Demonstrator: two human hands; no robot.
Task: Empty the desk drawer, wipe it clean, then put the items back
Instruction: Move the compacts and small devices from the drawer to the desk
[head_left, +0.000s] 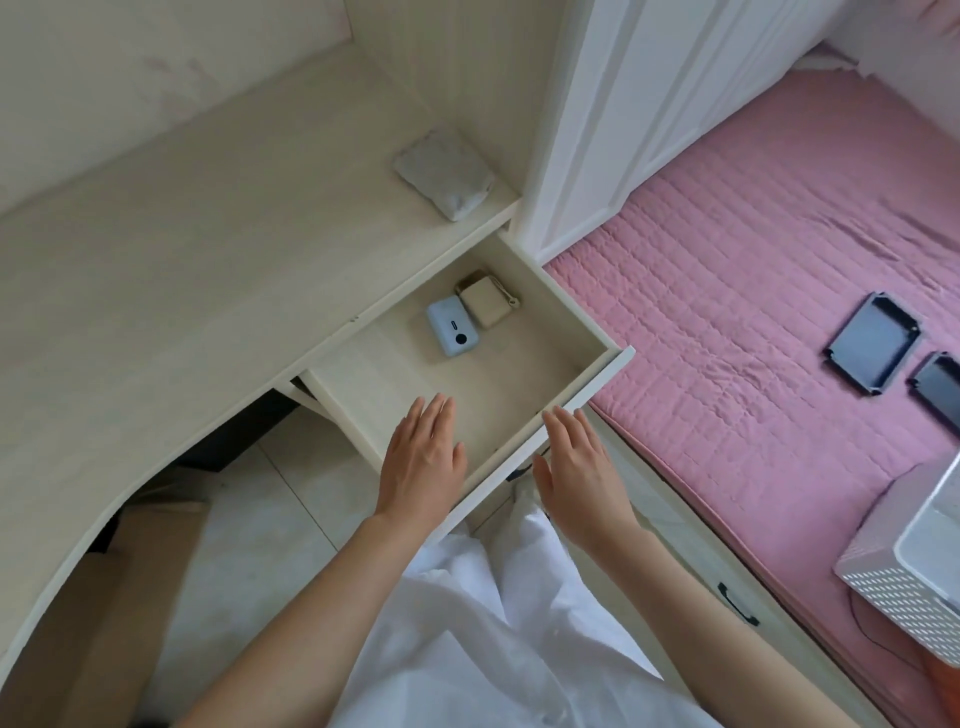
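Observation:
The cream desk drawer (582, 387) stands pulled out from under the desktop. Inside it, toward the back, lie a pale blue power bank (451, 328) and a beige square charger with a cord (485, 300), side by side and touching. My left hand (423, 462) hovers over the drawer's front part with straight fingers and holds nothing. My right hand (579, 467) is flat over the drawer's front panel, fingers straight, also holding nothing. A folded grey-white cloth (445, 172) lies on the desktop by the drawer's back corner.
The cream desk (171, 270) curves round to the left. A bed with a pink quilted cover (753, 291) is on the right, carrying two dark trays (874, 347) and a white perforated box (904, 577). Cardboard boxes (114, 587) sit under the desk on the tiled floor.

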